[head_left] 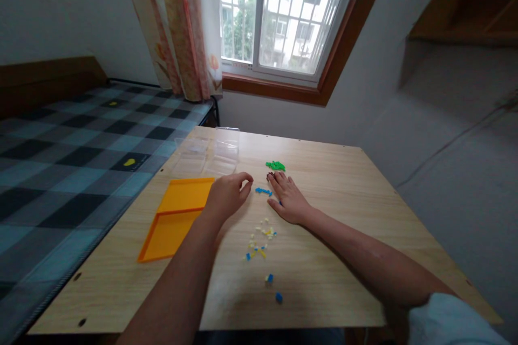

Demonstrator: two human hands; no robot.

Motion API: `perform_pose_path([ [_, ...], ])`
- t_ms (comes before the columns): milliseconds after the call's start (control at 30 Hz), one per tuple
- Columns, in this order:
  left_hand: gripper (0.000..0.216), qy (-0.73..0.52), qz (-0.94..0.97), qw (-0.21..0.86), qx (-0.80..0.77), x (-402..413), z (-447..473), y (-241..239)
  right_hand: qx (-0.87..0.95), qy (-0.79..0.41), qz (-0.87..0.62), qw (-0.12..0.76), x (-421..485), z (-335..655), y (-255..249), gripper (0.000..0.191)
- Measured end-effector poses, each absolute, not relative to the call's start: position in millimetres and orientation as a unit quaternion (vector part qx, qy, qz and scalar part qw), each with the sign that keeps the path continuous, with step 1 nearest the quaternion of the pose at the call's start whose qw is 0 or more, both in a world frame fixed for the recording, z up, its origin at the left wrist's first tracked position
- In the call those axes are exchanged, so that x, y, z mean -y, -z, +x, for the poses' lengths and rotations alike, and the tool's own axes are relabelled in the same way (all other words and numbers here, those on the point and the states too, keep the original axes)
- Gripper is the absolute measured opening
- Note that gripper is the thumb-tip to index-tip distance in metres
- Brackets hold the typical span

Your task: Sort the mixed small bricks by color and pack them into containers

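1. Bed: extends beyond the left edge of the bench.
2. Orange tray: lies flat, probably set aside to free the middle; my left forearm partly covers it.
3. Clear plastic boxes: stand just behind the tray.
4. Left grip: fingers curled, thumb near forefinger; I cannot tell whether it pinches anything.
5. Loose pieces: yellow and blue, scattered nearest me, likely for easy reach.
6. Blue strip: lies between both grips.
7. Green pile: lies beyond, apparently kept apart by colour.
8. Right grip: open, fingers extended over dark pieces, seemingly steadying them and obstructing my view.
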State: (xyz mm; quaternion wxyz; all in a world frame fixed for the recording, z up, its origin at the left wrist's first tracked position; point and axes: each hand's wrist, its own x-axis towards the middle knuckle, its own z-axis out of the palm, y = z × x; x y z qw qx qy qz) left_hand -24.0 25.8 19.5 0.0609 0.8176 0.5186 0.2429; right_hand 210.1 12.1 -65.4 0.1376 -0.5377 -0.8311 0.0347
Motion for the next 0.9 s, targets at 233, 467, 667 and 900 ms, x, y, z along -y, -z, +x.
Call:
perform_pose_path([
  [233,0.027,-0.142,0.823,0.089,-0.543,-24,-16,-3,0.841,-0.014,-0.495,0.218,-36,202,63,0.073],
  [467,0.025,-0.041,0.829,0.083,-0.551,-17,2,11,0.796,0.023,-0.567,0.209,13,245,74,0.081],
  [667,0.026,-0.057,0.832,0.087,-0.545,-16,15,8,0.785,-0.001,-0.609,0.116,31,246,83,0.076],
  [900,0.021,-0.070,0.846,0.087,-0.521,-15,20,12,0.783,-0.042,-0.614,0.093,2,216,67,0.085],
])
